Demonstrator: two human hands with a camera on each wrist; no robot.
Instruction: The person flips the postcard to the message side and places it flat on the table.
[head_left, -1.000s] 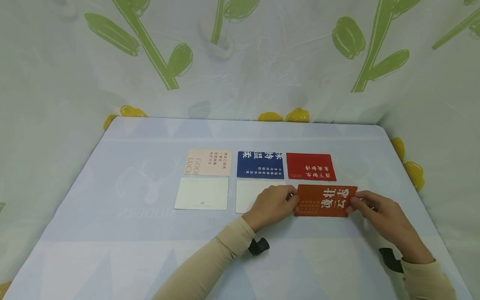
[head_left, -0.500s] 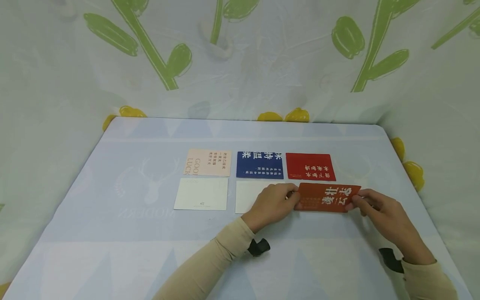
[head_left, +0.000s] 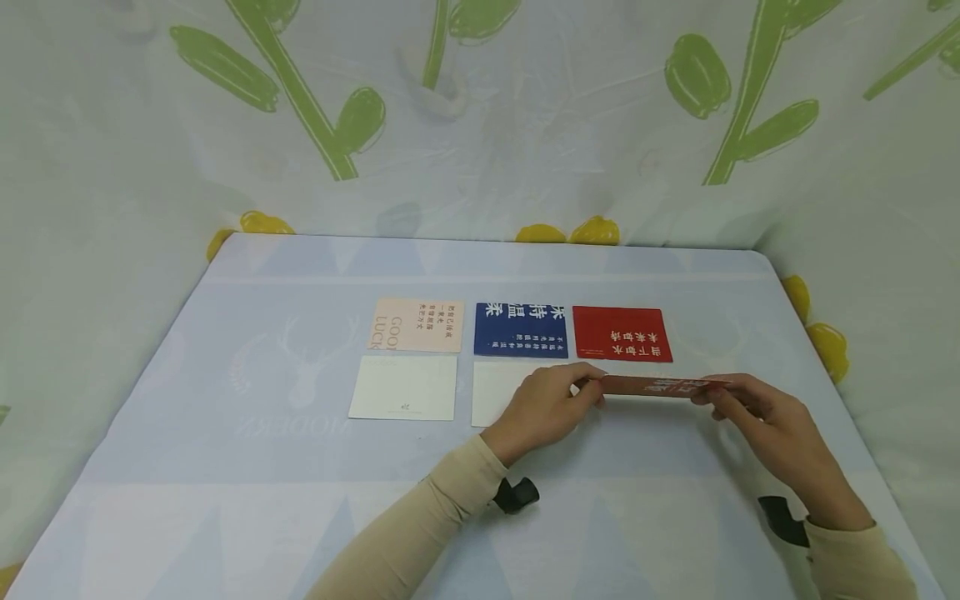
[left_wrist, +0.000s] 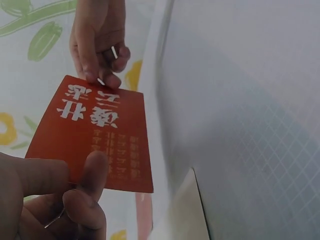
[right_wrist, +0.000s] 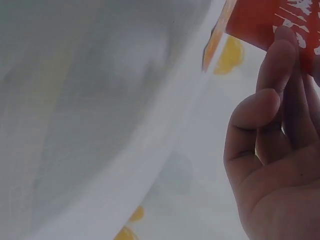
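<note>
An orange-red card [head_left: 652, 386] with white characters is held off the table between both hands, tilted so the head view catches it nearly edge-on. My left hand [head_left: 543, 408] pinches its left end, and my right hand [head_left: 765, 429] pinches the right end. The left wrist view shows the printed face of the card [left_wrist: 105, 135] with fingers at both ends. In the right wrist view the right hand [right_wrist: 280, 135] has its fingertips on the card [right_wrist: 255, 22]. A white card [head_left: 498, 392] lies partly hidden behind the left hand.
A pink card [head_left: 417, 325], a blue card [head_left: 521, 331] and a red card [head_left: 622, 334] lie in a row farther back. Another white card [head_left: 403, 387] lies at the left in the nearer row. The table [head_left: 225, 450] has a pale patterned cover.
The orange-red card has turned from showing its printed face to lying nearly edge-on to the head camera, its near edge rising. Both hands keep hold, shifting only slightly.
</note>
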